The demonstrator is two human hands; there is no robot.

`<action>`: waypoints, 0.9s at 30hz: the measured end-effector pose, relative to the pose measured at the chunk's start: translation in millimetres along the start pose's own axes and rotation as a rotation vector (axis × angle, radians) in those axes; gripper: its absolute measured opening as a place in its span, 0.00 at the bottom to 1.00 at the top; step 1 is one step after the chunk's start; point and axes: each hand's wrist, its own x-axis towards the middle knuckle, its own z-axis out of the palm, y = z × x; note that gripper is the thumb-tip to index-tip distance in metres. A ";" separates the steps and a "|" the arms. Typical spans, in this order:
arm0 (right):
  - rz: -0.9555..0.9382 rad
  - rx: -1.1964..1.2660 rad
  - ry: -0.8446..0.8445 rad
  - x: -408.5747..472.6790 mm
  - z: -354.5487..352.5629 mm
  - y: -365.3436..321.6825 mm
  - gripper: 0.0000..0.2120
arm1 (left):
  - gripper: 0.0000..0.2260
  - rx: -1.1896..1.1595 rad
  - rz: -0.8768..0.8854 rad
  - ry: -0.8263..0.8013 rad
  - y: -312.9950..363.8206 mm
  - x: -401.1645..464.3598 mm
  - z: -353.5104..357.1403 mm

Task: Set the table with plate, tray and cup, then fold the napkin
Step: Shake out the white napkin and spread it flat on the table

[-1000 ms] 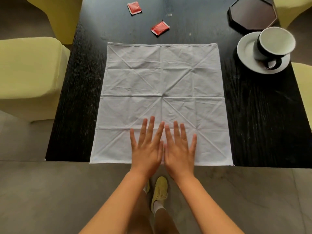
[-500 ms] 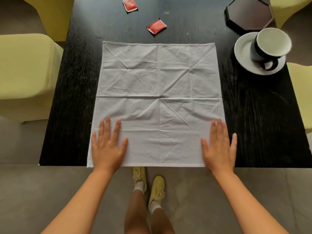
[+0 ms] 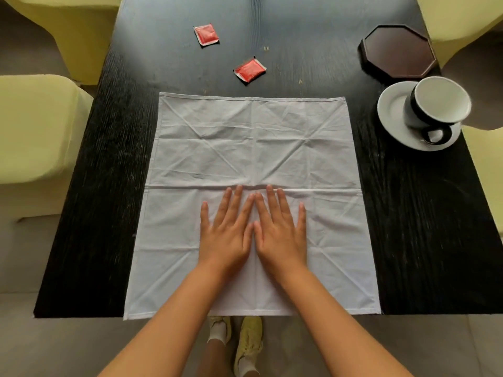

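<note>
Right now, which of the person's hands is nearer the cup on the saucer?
Right. The right hand lies flat mid-napkin, closer to the cup; the left hand lies just beyond it.

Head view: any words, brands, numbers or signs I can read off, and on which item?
None can be read.
Far red packet: no print resolves, too small.
Near red packet: the same.
Napkin, cup, saucer, octagonal tray: plain, no marks visible.
Both hands lie flat on the napkin.
</note>
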 end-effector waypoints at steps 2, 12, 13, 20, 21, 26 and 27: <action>0.002 -0.012 0.015 16.7 -2.3 6.6 0.27 | 0.26 0.036 0.013 0.007 -10.3 19.0 -2.2; 0.211 0.014 0.131 43.9 -11.6 54.7 0.32 | 0.35 0.002 -0.208 0.080 -85.1 40.2 -19.9; 0.273 0.010 0.155 46.0 -13.1 58.8 0.32 | 0.36 0.004 -0.236 0.087 -88.4 41.2 -21.2; 0.446 0.115 0.291 65.2 -23.7 47.3 0.30 | 0.30 -0.153 -0.440 0.284 -66.4 68.5 -24.5; 0.265 0.109 0.264 67.6 -23.7 39.9 0.29 | 0.29 -0.129 -0.251 0.262 -57.4 70.9 -23.7; -0.050 0.007 0.068 104.6 -19.8 26.2 0.27 | 0.25 0.060 0.182 0.112 -36.5 108.1 -20.8; -0.031 -0.005 0.063 115.9 -20.4 26.4 0.27 | 0.25 0.072 0.179 0.095 -35.7 120.2 -23.3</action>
